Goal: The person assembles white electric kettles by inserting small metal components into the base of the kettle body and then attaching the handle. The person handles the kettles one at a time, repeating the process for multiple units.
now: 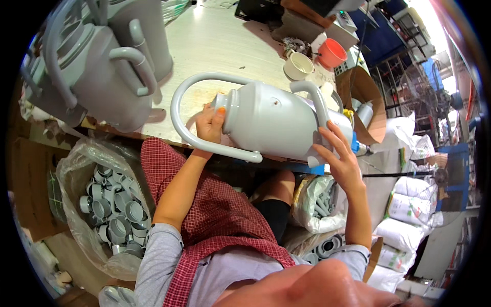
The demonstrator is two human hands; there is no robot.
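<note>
A grey plastic thermos jug [279,120] lies on its side before me, over the front edge of the table. Its neck points left, and a curved carrying handle [176,110] loops out around that end. My left hand [209,125] is wrapped round the neck inside the loop, the thumb on top. At the other end my right hand [340,158] grips the side handle [318,100] near the base, fingers laid across it. A small dark mark shows on the jug's upper side. The jug's underside is hidden.
Several similar grey jugs [97,66] stand on the table [204,46] at left. Below are a clear bag of grey plastic rings [120,220] and a white bag of handle-like parts [319,204]. A cream cup [298,66], a red cup [331,52] and a carton [376,123] are at right.
</note>
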